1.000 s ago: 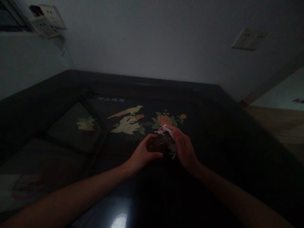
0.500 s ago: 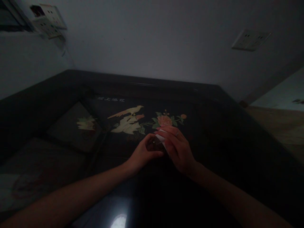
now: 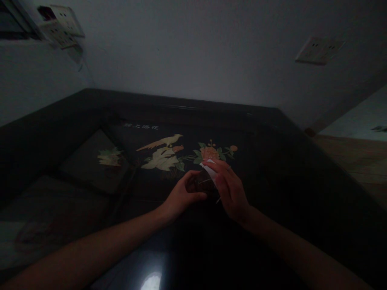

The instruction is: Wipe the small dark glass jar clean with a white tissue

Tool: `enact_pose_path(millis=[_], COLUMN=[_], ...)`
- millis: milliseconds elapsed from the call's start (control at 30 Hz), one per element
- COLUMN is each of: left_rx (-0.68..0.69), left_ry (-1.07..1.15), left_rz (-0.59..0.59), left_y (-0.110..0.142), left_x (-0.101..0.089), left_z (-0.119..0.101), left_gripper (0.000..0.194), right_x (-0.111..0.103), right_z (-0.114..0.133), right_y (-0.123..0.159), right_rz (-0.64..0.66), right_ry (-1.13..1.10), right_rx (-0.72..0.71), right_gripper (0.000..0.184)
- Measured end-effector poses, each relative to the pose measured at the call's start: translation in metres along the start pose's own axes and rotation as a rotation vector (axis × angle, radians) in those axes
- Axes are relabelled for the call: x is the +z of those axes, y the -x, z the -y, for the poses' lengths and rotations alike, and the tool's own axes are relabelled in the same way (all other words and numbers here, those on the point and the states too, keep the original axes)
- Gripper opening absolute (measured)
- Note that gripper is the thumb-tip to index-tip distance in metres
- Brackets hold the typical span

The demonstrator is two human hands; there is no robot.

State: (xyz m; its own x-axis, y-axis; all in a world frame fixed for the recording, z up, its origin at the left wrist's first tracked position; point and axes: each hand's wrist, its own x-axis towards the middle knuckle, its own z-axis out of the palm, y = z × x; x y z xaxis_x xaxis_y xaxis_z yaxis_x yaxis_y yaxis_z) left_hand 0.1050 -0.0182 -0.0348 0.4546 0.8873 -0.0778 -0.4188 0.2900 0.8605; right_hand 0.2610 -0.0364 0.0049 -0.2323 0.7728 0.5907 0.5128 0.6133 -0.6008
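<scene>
The scene is very dim. My left hand (image 3: 181, 195) is curled round a small dark rounded object (image 3: 198, 184) that rests on a glossy black table (image 3: 290, 193). My right hand (image 3: 229, 187) lies over the object's right side, its fingers pressing a piece of white paper or cloth (image 3: 211, 171) against it. A ring shows on one right finger. What the dark object is I cannot make out. Both hands sit just in front of the inlaid bird and flower picture (image 3: 181, 151) on the tabletop.
The table stands in a corner against white walls. Wall sockets hang at the upper left (image 3: 59, 26) and upper right (image 3: 317, 50). A second inlaid panel (image 3: 110, 158) lies to the left. Wooden floor (image 3: 356, 157) shows at the right.
My right hand first turned over the top of the dark object, hiding most of the white piece, then shifted back to its right side. My left hand kept its grip.
</scene>
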Motion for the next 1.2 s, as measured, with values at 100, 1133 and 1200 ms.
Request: enact_pose_path(millis=[100,1133,1200], left_rx=[0.023,0.027,0.022], left_ry=[0.000,-0.031,-0.033], left_rz=[-0.021,0.000,-0.003], left_y=[-0.001,-0.002,-0.003], left_x=[0.000,-0.005,-0.004], left_z=[0.002,0.007,0.008], left_gripper=[0.051,0.054,0.055], right_x=[-0.001,-0.002,-0.001], right_z=[0.002,0.001,0.000], right_y=[-0.001,-0.001,-0.002], right_rz=[0.051,0.060,0.060], right_ry=[0.189,0.254,0.305], right_rx=[-0.192,-0.226,-0.302], right_gripper=[0.039,0.038,0.037])
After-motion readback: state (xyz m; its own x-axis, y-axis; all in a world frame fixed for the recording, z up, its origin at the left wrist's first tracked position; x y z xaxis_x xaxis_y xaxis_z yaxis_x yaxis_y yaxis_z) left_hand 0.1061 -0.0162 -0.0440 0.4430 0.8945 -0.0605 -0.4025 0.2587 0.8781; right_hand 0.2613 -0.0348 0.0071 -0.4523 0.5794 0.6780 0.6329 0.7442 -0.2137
